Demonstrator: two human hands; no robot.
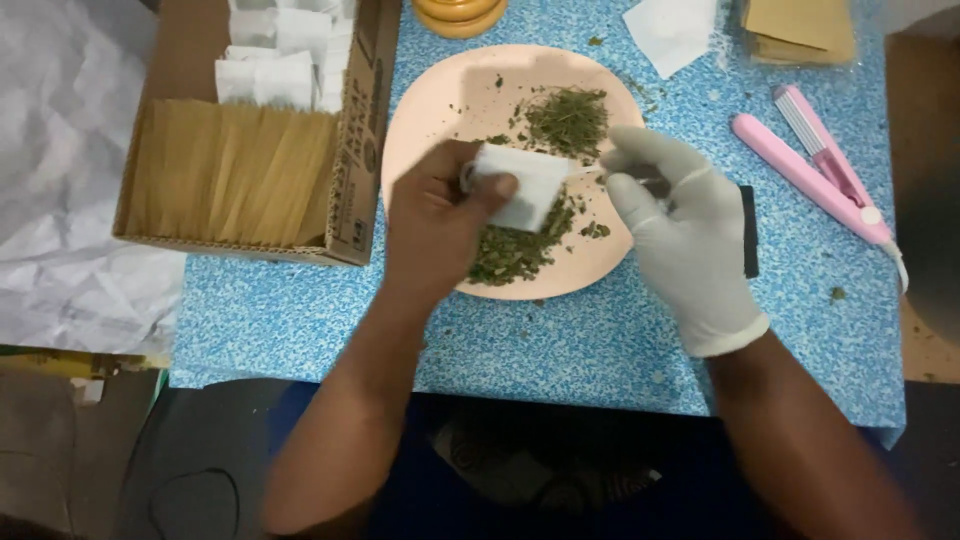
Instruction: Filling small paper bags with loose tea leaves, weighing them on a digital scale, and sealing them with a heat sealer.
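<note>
Over the peach plate [420, 110], left hand [432, 215] pinched a white paper sachet [518, 185]; gloved right hand [680, 225] closed at its edge (holding what, can't tell). Looked mid-fill with dried herbs [568, 120]; next needed a steady open mouth; pink sealer [815, 165] beyond

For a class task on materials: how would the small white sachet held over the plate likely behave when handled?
The sachet looks thin and papery, so probably light and floppy. The left hand pinches it with fingertips alone, suggesting little weight. Dried herbs lie loose on the plate, so tilting it may spill some.
</note>
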